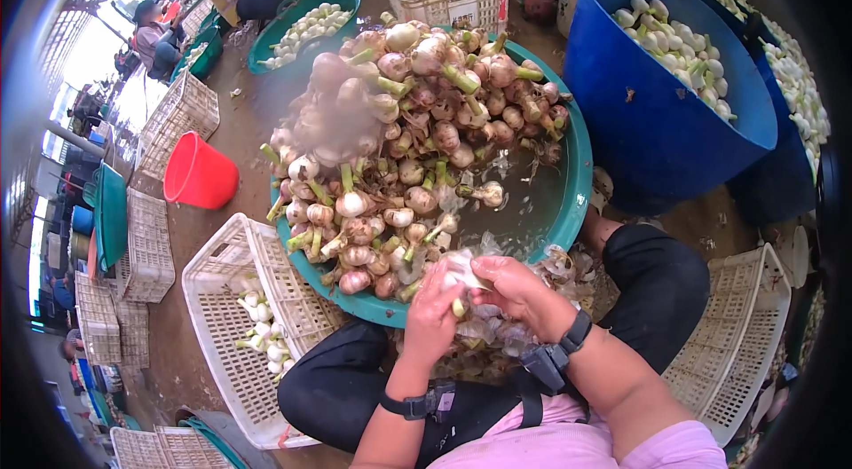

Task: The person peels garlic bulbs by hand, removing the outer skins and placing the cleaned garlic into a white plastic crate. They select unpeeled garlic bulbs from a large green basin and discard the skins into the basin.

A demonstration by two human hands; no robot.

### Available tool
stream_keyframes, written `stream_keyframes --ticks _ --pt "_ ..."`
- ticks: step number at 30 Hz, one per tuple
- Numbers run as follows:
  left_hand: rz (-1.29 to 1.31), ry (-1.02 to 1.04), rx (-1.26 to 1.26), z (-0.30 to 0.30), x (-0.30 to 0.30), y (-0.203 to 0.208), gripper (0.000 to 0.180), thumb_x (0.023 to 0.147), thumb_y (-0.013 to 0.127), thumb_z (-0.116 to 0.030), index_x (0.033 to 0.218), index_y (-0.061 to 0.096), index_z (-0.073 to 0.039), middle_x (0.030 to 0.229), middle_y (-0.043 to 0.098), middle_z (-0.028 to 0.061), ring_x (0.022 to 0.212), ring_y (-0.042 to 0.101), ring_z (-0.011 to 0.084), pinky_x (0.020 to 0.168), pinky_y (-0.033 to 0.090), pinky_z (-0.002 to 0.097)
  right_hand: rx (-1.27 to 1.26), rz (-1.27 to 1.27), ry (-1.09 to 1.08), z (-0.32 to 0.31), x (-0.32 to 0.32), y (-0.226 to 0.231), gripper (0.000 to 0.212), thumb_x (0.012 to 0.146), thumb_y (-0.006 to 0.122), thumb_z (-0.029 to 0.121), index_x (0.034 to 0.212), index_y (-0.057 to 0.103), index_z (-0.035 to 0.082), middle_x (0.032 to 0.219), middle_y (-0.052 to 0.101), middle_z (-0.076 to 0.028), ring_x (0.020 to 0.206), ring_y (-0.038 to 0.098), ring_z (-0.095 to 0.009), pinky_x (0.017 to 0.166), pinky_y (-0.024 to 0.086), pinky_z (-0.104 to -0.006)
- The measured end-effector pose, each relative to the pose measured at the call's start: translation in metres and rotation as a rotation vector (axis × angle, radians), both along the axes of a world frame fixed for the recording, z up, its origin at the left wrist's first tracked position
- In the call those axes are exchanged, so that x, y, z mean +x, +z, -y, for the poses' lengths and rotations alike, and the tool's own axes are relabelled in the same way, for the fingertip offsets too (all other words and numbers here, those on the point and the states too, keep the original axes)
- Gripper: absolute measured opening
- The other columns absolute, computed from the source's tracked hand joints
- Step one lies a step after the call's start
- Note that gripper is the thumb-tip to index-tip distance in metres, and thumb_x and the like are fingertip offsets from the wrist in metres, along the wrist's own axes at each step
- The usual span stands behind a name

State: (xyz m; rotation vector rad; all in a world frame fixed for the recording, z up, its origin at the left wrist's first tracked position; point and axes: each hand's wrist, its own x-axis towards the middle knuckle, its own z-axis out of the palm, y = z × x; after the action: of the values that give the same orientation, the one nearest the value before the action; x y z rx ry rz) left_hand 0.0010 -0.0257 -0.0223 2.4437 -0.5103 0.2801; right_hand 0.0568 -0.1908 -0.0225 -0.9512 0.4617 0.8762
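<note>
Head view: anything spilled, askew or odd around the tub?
Loose peels lie heaped outside the green tub, between the person's legs, with no container visible under them, so they look spilled. A hazy patch also blurs the garlic pile at upper left, probably a lens smudge.

One left hand (432, 314) and one right hand (524, 287) hold one garlic bulb (460, 268); two dark wristbands (408, 408) show. One large teal tub (579, 169) carries dozens of heaped bulbs (421, 200), too overlapped to count. There are one red bucket (213, 188), at least two blue tubs (652, 114) and at least three green tubs (260, 49).
</note>
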Motion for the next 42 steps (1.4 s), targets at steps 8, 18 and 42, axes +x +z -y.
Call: stream_keyframes --ticks 8,18,42 --pt "-0.94 0.571 -1.993 -0.006 0.005 -0.005 0.036 0.088 0.049 -0.041 0.106 0.055 -0.01 0.094 0.061 0.0023 0.08 0.057 0.0143 0.061 0.047 0.0246 0.081 0.529 -0.056 0.04 -0.034 0.043 0.028 0.091 0.046 0.023 0.107 0.051 0.0 0.099 0.059 -0.009 0.088 0.058 -0.017 0.081 0.045 -0.031" --pt "-0.543 0.637 -1.559 -0.001 0.006 0.014 0.022 0.092 0.045 -0.03 0.093 0.052 -0.009 0.082 0.059 0.0028 0.06 0.052 0.0058 0.046 0.038 0.0188 -0.447 0.615 0.361 0.007 -0.017 0.067 0.028 0.091 0.044 0.027 0.085 0.054 0.002 0.07 0.057 -0.009 0.058 0.057 -0.016 0.052 0.047 -0.0284" --pt "-0.589 0.721 -1.473 -0.013 0.001 0.003 0.049 0.092 0.035 -0.048 0.111 0.043 -0.004 0.103 0.052 0.0116 0.073 0.051 0.0147 0.06 0.045 0.0253 0.712 0.567 -0.512 0.051 0.104 0.102 0.072 0.081 0.038 0.064 0.126 0.037 0.007 0.12 0.049 -0.016 0.106 0.052 -0.028 0.081 0.048 -0.0431"
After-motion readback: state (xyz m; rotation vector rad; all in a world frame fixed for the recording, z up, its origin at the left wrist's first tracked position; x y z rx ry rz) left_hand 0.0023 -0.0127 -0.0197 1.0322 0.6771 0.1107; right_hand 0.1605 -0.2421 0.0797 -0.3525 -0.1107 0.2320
